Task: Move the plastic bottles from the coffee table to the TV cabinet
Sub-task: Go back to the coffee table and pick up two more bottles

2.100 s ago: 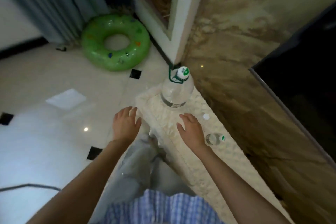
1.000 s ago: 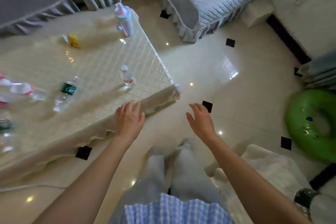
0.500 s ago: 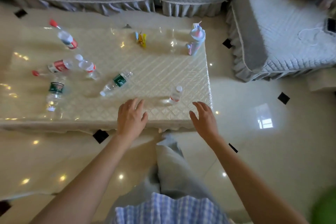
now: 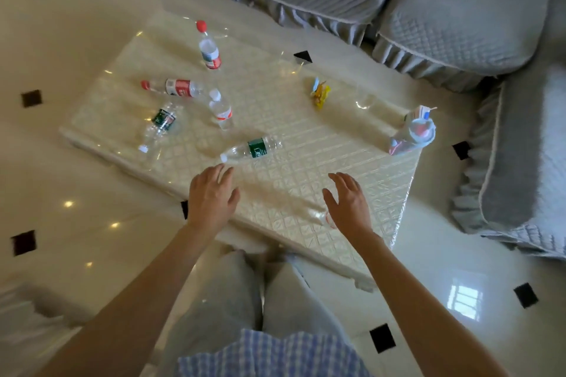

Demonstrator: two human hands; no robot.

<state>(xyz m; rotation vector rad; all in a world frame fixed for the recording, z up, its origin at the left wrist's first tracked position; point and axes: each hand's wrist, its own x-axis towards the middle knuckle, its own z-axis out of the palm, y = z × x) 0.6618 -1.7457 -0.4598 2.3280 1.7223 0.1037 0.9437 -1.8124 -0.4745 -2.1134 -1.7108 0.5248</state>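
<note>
Both hands are empty and held palm-down over the near edge of the coffee table. Left hand: fingers spread loosely, fingertips just short of the cap end of a green-label bottle, not touching it. Right hand: fingers apart and slightly curled, holding nothing; a small clear bottle sits partly hidden beside its thumb, and contact cannot be judged.

Bottle positions on the table, covered by a quilted cream cloth under clear film:
- Green-label bottle: lying on its side, white cap pointing toward the left hand.
- White-cap bottle with red band: upright, near the table centre-left.
- Second green-label bottle: lying down, cap toward the near-left edge.
- Red-label bottle: lying flat, red cap pointing left, just behind the upright white-cap bottle.
- Red-cap bottle: upright, toward the far-left corner.

Other items: a pale blue and pink drinking bottle stands at the right edge, and a small yellow wrapper lies toward the far side. Grey quilted sofas border the far and right sides. The person stands on glossy tile, wearing grey trousers and a blue checked top.
</note>
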